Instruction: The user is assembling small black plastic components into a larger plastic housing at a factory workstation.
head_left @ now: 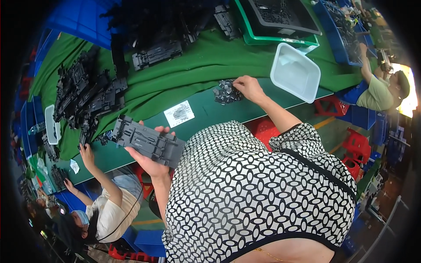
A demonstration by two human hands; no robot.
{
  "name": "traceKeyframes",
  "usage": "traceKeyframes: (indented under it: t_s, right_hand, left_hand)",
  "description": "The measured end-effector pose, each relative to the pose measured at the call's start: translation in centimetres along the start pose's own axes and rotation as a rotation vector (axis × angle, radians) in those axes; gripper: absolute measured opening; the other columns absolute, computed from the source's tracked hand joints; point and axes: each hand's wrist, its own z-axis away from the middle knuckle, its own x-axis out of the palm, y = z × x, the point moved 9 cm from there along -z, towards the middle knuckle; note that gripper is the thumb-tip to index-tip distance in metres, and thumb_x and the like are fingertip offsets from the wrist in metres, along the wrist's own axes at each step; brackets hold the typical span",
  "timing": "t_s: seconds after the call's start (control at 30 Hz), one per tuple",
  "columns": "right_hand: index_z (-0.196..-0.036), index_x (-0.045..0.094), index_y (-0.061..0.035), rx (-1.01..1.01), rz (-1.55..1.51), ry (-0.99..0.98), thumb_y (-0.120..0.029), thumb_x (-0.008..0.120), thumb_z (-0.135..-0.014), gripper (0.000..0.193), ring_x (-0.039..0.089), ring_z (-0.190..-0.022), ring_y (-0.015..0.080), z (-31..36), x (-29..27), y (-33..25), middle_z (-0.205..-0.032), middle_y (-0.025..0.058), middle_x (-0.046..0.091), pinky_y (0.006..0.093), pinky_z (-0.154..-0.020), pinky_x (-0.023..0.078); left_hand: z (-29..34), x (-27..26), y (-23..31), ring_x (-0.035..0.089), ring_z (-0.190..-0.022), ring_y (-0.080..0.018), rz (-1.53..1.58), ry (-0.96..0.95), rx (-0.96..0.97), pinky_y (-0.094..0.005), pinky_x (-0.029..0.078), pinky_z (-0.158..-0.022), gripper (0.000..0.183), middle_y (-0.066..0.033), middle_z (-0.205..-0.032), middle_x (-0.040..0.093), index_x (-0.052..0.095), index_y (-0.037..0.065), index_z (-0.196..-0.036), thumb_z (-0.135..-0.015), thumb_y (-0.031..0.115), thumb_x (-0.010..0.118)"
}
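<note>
My left hand is closed around a flat black plastic chassis, its moulded, ribbed side turned up and the plate tilted. The thumb and fingertips show along its edges. Over a pile of small dark flat pieces on the green tabletop, my right hand has its fingers pinched together at the pile's right edge. Whatever lies between those fingertips is too small and hidden to make out. A white printed card lies on the table between my two hands.
Heaps of similar black chassis lie on green cloth at left. A white plastic tub stands right of my right hand, below a green crate with a black tray. Co-workers sit at left and far right.
</note>
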Motion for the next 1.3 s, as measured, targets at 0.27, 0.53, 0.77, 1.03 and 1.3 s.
traceKeyframes:
  t_s: [0.27, 0.53, 0.77, 1.03, 1.3]
  right_hand:
    - [-0.090, 0.060, 0.0019, 0.474, -1.111, -0.287, -0.010, 0.061, -0.084, 0.013, 0.051, -0.062, 0.0065, 1.2, 3.3, -2.6, -0.079, 0.0041, 0.059, 0.0181, -0.051, 0.039]
    - [-0.093, 0.057, 0.0001, 0.516, -1.149, -0.518, -0.010, 0.060, -0.086, 0.012, 0.052, -0.064, 0.0075, 2.6, 7.7, -10.1, -0.082, 0.0058, 0.060, 0.0173, -0.051, 0.040]
    - [-0.092, 0.058, -0.0018, 0.341, -0.907, -0.621, -0.012, 0.060, -0.087, 0.012, 0.058, -0.064, 0.0083, 1.7, 11.3, -12.8, -0.082, 0.0060, 0.063, 0.0177, -0.051, 0.043]
    - [-0.093, 0.056, -0.0025, 0.362, -0.978, -0.693, -0.013, 0.059, -0.088, 0.012, 0.061, -0.069, 0.0110, 2.9, 12.1, -15.4, -0.084, 0.0085, 0.064, 0.0199, -0.058, 0.048]
    - [-0.090, 0.058, 0.0017, 0.315, -0.864, -0.828, -0.009, 0.063, -0.084, 0.013, 0.062, -0.070, 0.0125, 5.0, 12.6, -15.5, -0.083, 0.0094, 0.064, 0.0221, -0.064, 0.052]
  left_hand:
    - [0.7, -1.1, 0.6, 0.055, -0.096, -0.0346, 0.029, 0.013, 0.041, -0.0537, 0.041, -0.089, 0.077, -0.0179, -0.105, 0.059, 0.027, 0.011, -0.138, -0.087, 0.068, 0.020]
    - [1.9, -2.6, 1.8, 0.056, -0.096, -0.0349, 0.071, 0.057, 0.089, -0.0522, 0.043, -0.087, 0.075, -0.0183, -0.104, 0.058, 0.028, 0.012, -0.138, -0.088, 0.067, 0.016]
    - [3.1, -4.4, 2.4, 0.057, -0.096, -0.0355, 0.115, 0.128, 0.139, -0.0493, 0.046, -0.084, 0.080, -0.0211, -0.103, 0.058, 0.025, 0.010, -0.139, -0.087, 0.069, 0.013]
    - [3.8, -5.8, 2.4, 0.057, -0.097, -0.0351, 0.137, 0.156, 0.153, -0.0479, 0.046, -0.085, 0.080, -0.0217, -0.103, 0.058, 0.025, 0.009, -0.138, -0.086, 0.070, 0.014]
    - [3.6, -6.1, 2.6, 0.057, -0.098, -0.0348, 0.164, 0.146, 0.143, -0.0465, 0.045, -0.086, 0.082, -0.0214, -0.105, 0.057, 0.025, 0.011, -0.139, -0.085, 0.072, 0.013]
